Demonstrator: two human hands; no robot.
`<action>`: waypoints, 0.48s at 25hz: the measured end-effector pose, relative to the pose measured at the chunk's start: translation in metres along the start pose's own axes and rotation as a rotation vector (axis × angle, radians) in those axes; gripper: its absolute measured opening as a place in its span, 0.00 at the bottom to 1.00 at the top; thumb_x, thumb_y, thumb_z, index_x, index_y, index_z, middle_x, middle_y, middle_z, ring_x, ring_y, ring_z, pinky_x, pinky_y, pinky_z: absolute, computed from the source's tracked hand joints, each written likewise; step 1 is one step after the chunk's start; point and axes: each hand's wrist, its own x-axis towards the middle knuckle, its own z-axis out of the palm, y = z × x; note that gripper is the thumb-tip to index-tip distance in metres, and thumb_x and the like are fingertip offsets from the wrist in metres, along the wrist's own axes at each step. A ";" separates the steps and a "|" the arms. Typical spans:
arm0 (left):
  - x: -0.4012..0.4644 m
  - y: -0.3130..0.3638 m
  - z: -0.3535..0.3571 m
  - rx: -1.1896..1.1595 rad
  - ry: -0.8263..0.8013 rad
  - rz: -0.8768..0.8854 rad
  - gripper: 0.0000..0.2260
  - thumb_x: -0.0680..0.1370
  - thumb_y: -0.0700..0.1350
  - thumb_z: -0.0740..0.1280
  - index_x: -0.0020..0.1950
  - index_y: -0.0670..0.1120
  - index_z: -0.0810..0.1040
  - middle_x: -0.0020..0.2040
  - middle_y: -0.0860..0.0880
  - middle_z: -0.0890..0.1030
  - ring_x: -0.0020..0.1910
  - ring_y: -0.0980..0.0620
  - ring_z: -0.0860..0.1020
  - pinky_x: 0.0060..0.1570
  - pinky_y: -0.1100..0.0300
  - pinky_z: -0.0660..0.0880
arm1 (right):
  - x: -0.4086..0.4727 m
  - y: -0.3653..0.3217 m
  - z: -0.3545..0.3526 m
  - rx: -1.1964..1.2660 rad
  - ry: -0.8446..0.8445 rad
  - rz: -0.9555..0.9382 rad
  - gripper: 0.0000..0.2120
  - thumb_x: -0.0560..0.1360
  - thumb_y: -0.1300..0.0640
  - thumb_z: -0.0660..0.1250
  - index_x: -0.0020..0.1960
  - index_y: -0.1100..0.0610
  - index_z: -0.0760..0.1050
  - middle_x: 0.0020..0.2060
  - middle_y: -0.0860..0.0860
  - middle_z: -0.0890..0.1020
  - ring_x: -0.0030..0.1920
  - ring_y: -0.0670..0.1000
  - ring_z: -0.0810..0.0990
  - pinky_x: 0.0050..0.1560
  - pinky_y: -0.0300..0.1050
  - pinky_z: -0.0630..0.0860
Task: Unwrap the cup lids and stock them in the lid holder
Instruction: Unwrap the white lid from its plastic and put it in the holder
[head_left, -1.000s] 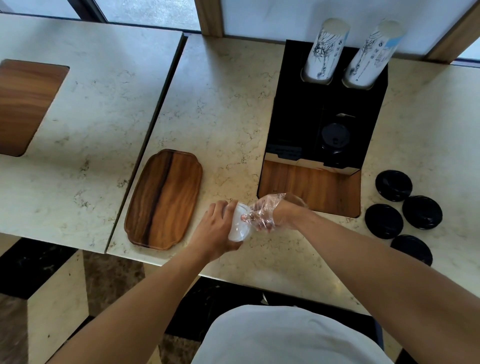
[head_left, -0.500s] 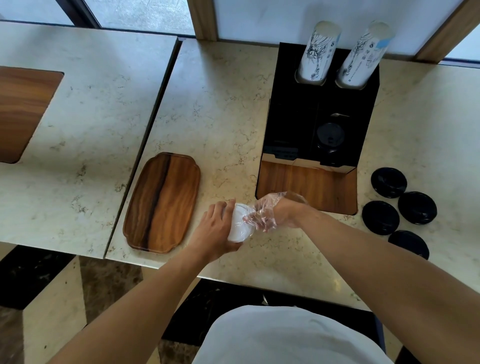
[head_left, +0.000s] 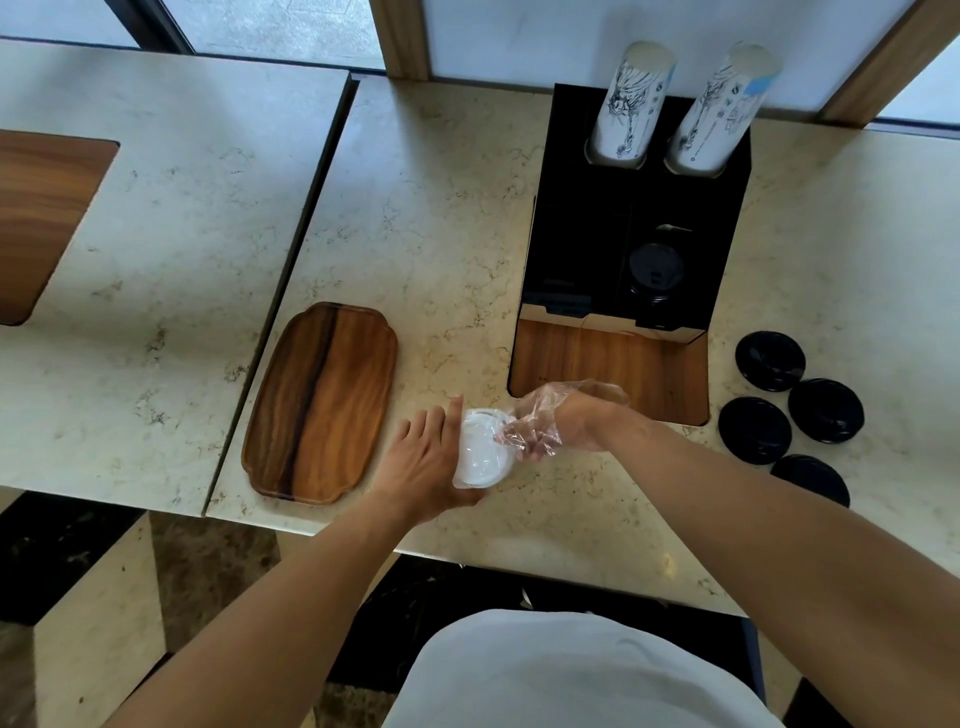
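Note:
A short stack of white cup lids (head_left: 480, 452) in clear plastic wrap sits near the counter's front edge. My left hand (head_left: 426, 462) cups the stack from the left. On my right hand (head_left: 561, 421) is a thin clear glove, and its fingers pinch the wrap at the stack's right end. The black lid holder (head_left: 571, 249) stands just behind, with one black lid (head_left: 655, 266) in its right slot. Several loose black lids (head_left: 769, 361) lie on the counter to the right of the holder.
Two sleeves of printed paper cups (head_left: 631, 104) stick out of the holder's back. A wooden tray (head_left: 319, 402) lies left of my hands. A seam (head_left: 311, 208) separates this counter from a second marble counter with a wood inset (head_left: 41, 218) at far left.
My hands have stayed in place on the wrapped lids. The stack's flat white face has turned a little more toward me. The camera has shifted slightly.

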 end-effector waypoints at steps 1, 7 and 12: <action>0.000 0.000 0.000 0.013 -0.006 -0.009 0.59 0.65 0.75 0.68 0.81 0.37 0.52 0.62 0.43 0.72 0.57 0.44 0.72 0.61 0.49 0.70 | 0.000 0.001 -0.001 -0.042 0.012 0.036 0.16 0.85 0.63 0.59 0.69 0.69 0.75 0.61 0.64 0.80 0.55 0.61 0.81 0.57 0.51 0.78; 0.001 -0.002 0.001 0.046 -0.038 -0.029 0.59 0.64 0.78 0.65 0.80 0.39 0.52 0.64 0.45 0.70 0.59 0.45 0.70 0.63 0.51 0.69 | -0.010 -0.007 0.012 -0.072 0.029 -0.055 0.14 0.75 0.52 0.77 0.56 0.60 0.85 0.49 0.60 0.87 0.43 0.54 0.85 0.43 0.44 0.80; -0.010 -0.012 0.003 0.077 -0.065 -0.056 0.53 0.67 0.78 0.60 0.78 0.41 0.56 0.65 0.45 0.71 0.60 0.46 0.71 0.61 0.51 0.69 | -0.021 -0.005 0.006 -0.038 0.057 -0.024 0.17 0.74 0.55 0.77 0.58 0.64 0.83 0.42 0.59 0.86 0.39 0.53 0.83 0.38 0.42 0.78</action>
